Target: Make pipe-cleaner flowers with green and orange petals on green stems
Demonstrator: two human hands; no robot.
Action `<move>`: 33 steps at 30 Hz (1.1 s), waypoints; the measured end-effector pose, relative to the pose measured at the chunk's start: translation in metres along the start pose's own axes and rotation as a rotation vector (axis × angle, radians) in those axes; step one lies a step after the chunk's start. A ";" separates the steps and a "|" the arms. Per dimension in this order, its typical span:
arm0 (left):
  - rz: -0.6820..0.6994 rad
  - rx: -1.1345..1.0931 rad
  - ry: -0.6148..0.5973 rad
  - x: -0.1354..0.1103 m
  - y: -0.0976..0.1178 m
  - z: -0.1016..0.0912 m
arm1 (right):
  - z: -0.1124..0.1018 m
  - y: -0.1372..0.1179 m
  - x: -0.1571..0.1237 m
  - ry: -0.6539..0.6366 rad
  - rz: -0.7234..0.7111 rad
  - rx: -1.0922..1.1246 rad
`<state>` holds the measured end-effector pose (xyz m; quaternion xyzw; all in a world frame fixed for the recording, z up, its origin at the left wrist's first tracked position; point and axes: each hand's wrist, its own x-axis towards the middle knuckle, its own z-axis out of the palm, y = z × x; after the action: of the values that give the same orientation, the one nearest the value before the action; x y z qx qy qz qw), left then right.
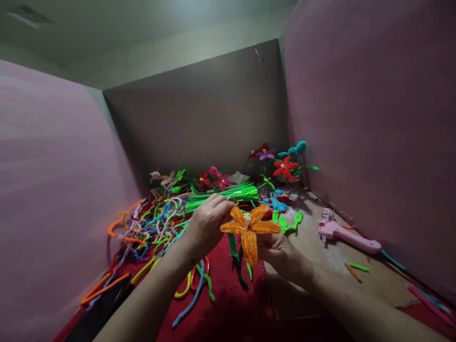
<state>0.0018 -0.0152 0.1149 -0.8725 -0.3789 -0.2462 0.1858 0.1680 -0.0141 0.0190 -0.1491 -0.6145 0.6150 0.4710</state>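
Observation:
An orange pipe-cleaner flower [251, 244] with a pale centre faces me in the middle of the head view. My left hand [208, 221] comes in from the left, its fingers closed at the upper left petal. From the other side my right hand [281, 254] is closed beneath the right petal; its fingertips are partly hidden behind the flower. Dark green pipe-cleaner leaves [233, 247] hang below the bloom. Just beyond my right hand lies a bright green leaf sprig [288, 222] on the cardboard.
Tangled coloured pipe cleaners [156, 228] cover the left side. A bundle of green pipe cleaners [231, 194] lies behind my hands. At the right, a pink glue gun [349, 235] rests on cardboard [320, 275]. Finished flowers [285, 167] stand at the back, between pink side walls [374, 118].

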 end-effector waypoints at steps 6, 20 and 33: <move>0.052 0.092 -0.005 -0.005 0.002 0.004 | 0.005 -0.004 0.001 0.069 -0.065 -0.022; -0.849 -1.368 -0.212 -0.011 0.018 -0.015 | -0.001 0.004 0.002 0.181 -0.174 -0.075; -1.043 -1.864 -0.090 -0.014 0.031 0.005 | -0.004 0.005 0.003 0.198 -0.203 -0.219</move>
<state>0.0181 -0.0408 0.0983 -0.4090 -0.3741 -0.4553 -0.6968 0.1674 -0.0090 0.0151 -0.1965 -0.6403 0.4761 0.5699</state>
